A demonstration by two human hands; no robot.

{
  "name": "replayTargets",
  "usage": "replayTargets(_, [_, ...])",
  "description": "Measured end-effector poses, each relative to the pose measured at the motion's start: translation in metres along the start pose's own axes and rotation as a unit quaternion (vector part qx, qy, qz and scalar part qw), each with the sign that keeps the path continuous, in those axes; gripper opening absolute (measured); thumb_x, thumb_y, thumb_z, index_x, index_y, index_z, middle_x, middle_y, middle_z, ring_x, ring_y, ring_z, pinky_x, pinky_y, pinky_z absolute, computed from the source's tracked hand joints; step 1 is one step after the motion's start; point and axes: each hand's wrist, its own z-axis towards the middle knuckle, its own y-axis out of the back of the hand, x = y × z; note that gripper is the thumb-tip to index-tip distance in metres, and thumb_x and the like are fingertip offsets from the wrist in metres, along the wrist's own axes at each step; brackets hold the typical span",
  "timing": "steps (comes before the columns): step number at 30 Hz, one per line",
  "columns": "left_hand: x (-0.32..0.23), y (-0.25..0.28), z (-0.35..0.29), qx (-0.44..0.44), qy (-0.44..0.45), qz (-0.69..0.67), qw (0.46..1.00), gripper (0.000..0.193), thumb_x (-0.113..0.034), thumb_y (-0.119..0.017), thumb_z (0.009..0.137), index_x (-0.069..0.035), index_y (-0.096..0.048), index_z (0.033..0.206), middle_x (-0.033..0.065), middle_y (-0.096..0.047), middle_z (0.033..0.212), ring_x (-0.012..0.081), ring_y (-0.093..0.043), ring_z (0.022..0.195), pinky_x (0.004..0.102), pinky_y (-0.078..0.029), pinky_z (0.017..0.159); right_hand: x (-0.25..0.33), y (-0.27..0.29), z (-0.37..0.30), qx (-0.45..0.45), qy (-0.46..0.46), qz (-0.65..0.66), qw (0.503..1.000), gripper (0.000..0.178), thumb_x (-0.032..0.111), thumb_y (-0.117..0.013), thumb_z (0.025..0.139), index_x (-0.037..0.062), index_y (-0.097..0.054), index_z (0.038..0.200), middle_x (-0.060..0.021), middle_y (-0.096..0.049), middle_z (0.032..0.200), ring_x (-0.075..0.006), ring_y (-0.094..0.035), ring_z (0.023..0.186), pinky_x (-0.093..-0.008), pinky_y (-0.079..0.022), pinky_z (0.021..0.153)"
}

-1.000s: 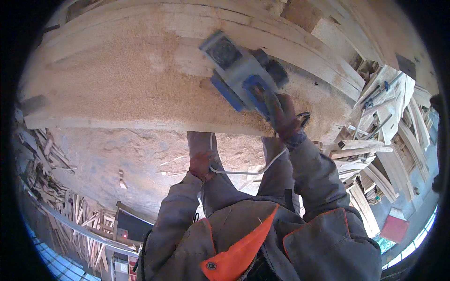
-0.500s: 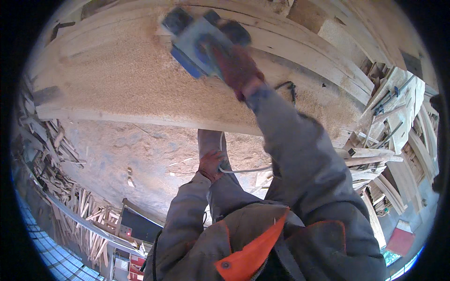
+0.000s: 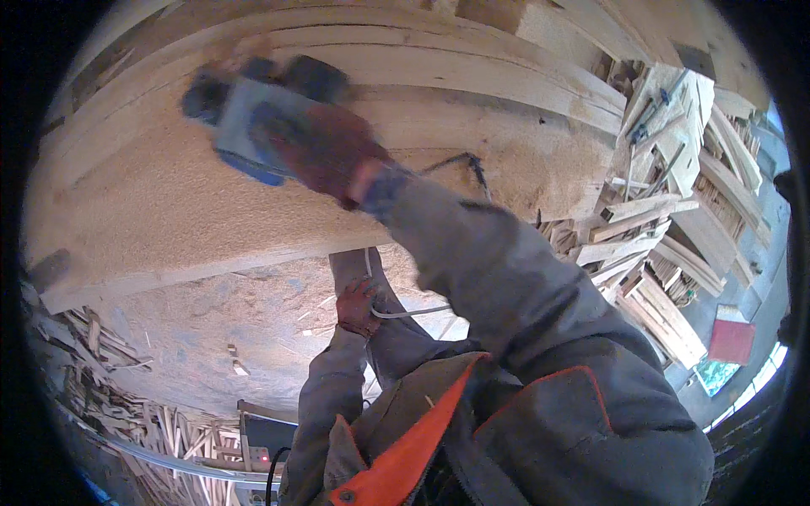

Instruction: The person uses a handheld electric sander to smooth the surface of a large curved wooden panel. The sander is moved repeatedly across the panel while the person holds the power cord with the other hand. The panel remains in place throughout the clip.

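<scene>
My right hand (image 3: 329, 156), in a dark red glove, is closed on an electric planer (image 3: 253, 126). The planer is grey on top, blue low on its near side, with black blocks along its far side; motion blurs it. It sits on a wide wooden beam (image 3: 126, 202) strewn with wood dust. My left hand (image 3: 359, 305), gloved in reddish brown, is down by my leg below the beam's near edge. A pale cable (image 3: 413, 313) bends sharply at its fingers, which appear closed around it. A dark cord (image 3: 477, 169) lies across the beam, right of the planer.
Stacked boards and offcuts (image 3: 650, 211) lie at the right, with a red box (image 3: 731, 340) beyond. Heaped wood scraps (image 3: 169, 430) fill the lower left, near a dark panel (image 3: 270, 434). Wood chips cover the floor (image 3: 194, 329) under the beam.
My right hand and the planer have moved left and slightly nearer along the beam. The whole view has shifted and turned. My left hand stays by my leg with the cable.
</scene>
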Motion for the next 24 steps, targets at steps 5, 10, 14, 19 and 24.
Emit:
replayTargets(5, [-0.025, -0.007, 0.010, -0.030, 0.049, -0.216, 0.975, 0.059, -0.039, -0.078, 0.062, -0.010, -0.069, 0.113, 0.0136, -0.065, 0.123, 0.0385, -0.055, 0.125, 0.0472, -0.051, 0.101, 0.047, 0.011, 0.048, 0.004, -0.033, -0.022, 0.999, 0.045, 0.053, -0.053, 0.092, 0.0121, -0.073, 0.096, -0.0161, -0.073, 0.089, -0.0374, -0.071, 0.086, -0.0480, -0.055, 0.080])
replayTargets(10, [-0.057, 0.008, 0.026, 0.051, 0.034, -0.010, 0.998, 0.060, -0.036, -0.078, 0.064, -0.015, -0.069, 0.119, 0.0097, -0.063, 0.133, 0.0369, -0.053, 0.127, 0.0472, -0.049, 0.103, -0.007, 0.081, -0.010, 0.051, 0.046, -0.051, 0.996, 0.048, 0.053, -0.048, 0.095, 0.0156, -0.072, 0.115, -0.0169, -0.074, 0.102, -0.0341, -0.072, 0.094, -0.0483, -0.056, 0.084])
replayTargets(14, [-0.076, 0.007, 0.044, 0.108, 0.031, 0.050, 0.992, 0.067, -0.033, -0.080, 0.057, -0.015, -0.069, 0.121, 0.0098, -0.060, 0.138, 0.0355, -0.052, 0.129, 0.0469, -0.048, 0.105, -0.083, 0.175, -0.099, 0.037, 0.022, -0.111, 0.993, 0.041, 0.051, -0.056, 0.097, 0.0188, -0.070, 0.118, -0.0160, -0.073, 0.096, -0.0372, -0.069, 0.088, -0.0482, -0.054, 0.075])
replayTargets(19, [-0.089, 0.011, 0.060, 0.103, 0.003, 0.052, 0.993, 0.069, -0.032, -0.079, 0.055, -0.012, -0.069, 0.120, 0.0134, -0.059, 0.138, 0.0357, -0.055, 0.125, 0.0474, -0.048, 0.106, -0.169, 0.294, -0.234, -0.026, -0.104, -0.124, 0.986, 0.049, 0.054, -0.054, 0.097, 0.0135, -0.073, 0.118, -0.0181, -0.073, 0.095, -0.0340, -0.067, 0.084, -0.0446, -0.051, 0.073])
replayTargets(24, [-0.088, 0.022, 0.071, 0.154, 0.024, 0.082, 0.984, 0.065, -0.033, -0.079, 0.056, -0.013, -0.069, 0.117, 0.0114, -0.061, 0.134, 0.0357, -0.056, 0.124, 0.0455, -0.050, 0.103, -0.236, 0.340, -0.305, -0.077, -0.139, 0.030, 0.987, 0.070, 0.061, -0.050, 0.096, -0.0028, -0.071, 0.116, -0.0166, -0.075, 0.093, -0.0188, -0.069, 0.082, -0.0350, -0.054, 0.074])
